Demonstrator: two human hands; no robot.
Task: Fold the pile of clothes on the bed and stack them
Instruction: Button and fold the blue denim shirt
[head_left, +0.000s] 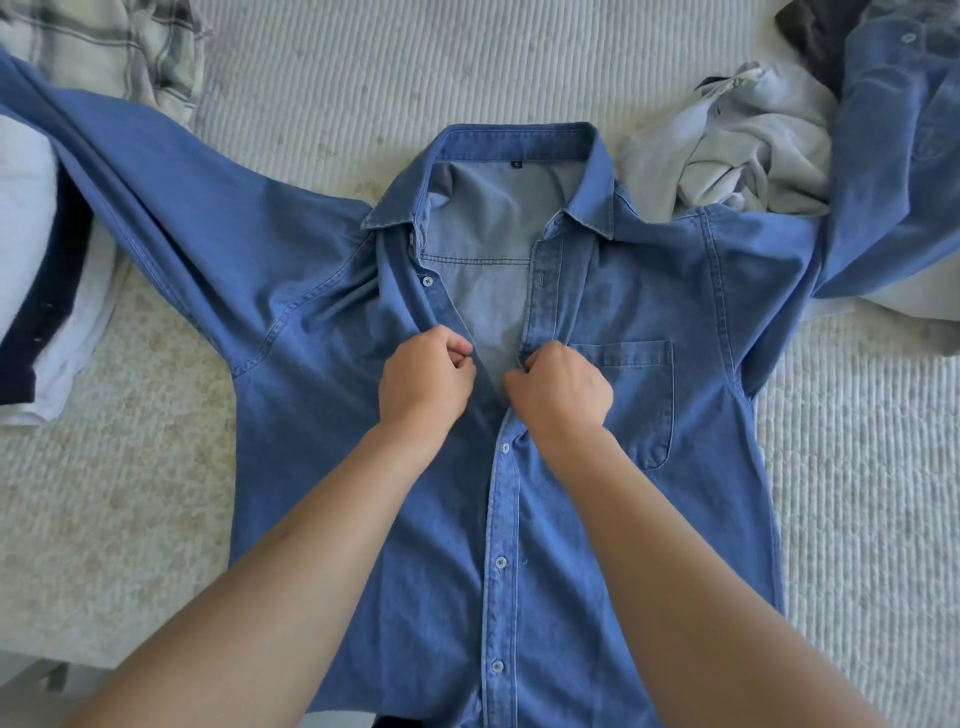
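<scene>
A blue denim shirt (649, 291) lies face up on the bed, collar away from me and sleeves spread to both sides. Its lower front is buttoned; the upper part gapes open. My left hand (426, 379) pinches the button-side edge of the placket at chest height. My right hand (561, 389) pinches the buttonhole edge right beside it, just left of the chest pocket. Both forearms lie over the shirt's lower half.
A stack of folded white and dark clothes (36, 291) sits at the left edge, with a plaid garment (114, 47) behind it. An unfolded heap at the back right holds a grey garment (737, 150) and another blue denim piece (898, 135). A ribbed cream bedcover (337, 67) lies underneath.
</scene>
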